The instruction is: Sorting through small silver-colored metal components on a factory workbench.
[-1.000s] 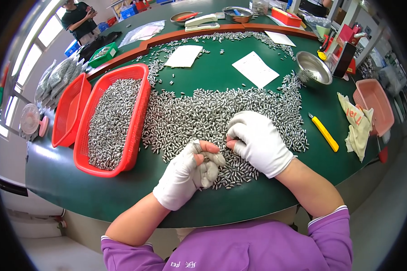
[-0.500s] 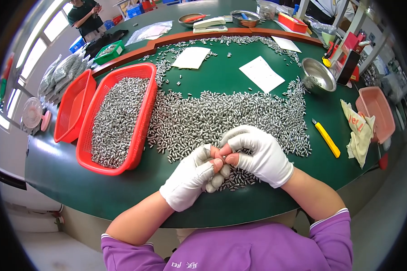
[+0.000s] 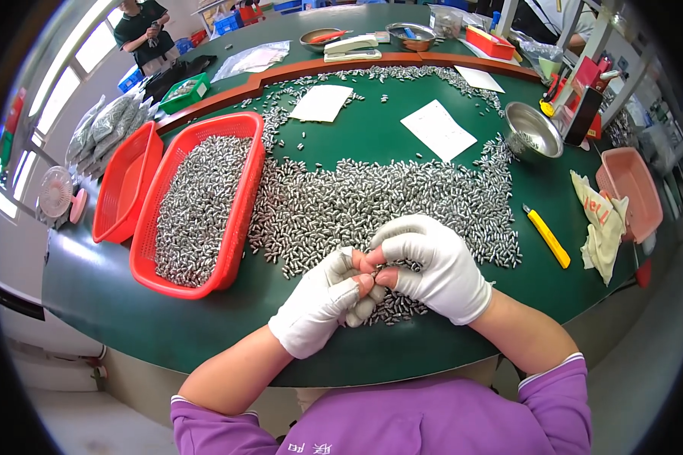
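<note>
From the head view we see our left hand [image 3: 320, 303] and right hand [image 3: 432, 267], both in white gloves with bare fingertips, meeting over the near edge of the metal pieces [image 3: 387, 201] spread across the green table [image 3: 114, 303]. Both hands are curled, fingertips pinching together on a few pieces; just what each grips we cannot tell. To our left a red basket [image 3: 239, 205] holds more pieces. A yellow knife [image 3: 547, 236] lies to our right.

steel bowl [image 3: 533, 130] | yellow cutter [image 3: 547, 236] | cloth [image 3: 602, 227] | pink tray [image 3: 628, 199]
</note>
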{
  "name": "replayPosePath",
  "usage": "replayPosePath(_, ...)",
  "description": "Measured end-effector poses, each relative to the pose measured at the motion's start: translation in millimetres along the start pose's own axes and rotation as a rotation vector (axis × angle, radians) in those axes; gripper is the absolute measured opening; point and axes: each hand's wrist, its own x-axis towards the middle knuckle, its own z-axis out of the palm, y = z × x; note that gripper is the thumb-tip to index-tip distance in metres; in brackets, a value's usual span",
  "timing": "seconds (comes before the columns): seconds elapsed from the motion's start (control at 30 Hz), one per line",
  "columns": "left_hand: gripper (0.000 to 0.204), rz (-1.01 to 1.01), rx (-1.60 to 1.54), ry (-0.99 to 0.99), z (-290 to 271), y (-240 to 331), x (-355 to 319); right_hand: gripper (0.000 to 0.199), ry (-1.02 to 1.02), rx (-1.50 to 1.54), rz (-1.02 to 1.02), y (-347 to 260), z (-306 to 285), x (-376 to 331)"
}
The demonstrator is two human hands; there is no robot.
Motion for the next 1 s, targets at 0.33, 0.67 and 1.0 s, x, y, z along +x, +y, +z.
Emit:
replayPosePath(0.33, 0.026, 0.070, 0.035, 0.058, -2.5, 1.1, -0.1, 0.014, 0.070, 0.145, 0.208, -1.7, 0.0, -2.8)
replayPosePath(0.67, 0.029, 0.071, 0.210, 0.068, 5.2, -0.4, -2.1, 0.020, 0.017, -0.076, -0.069, -5.8, -0.1, 1.2)
replayPosePath(1.0, 0.022, 0.103, 0.133, 0.083, -0.4, -4.7, -0.3, 0.023, 0.022, -0.147, -0.108, -4.9, -4.2, 3.1)
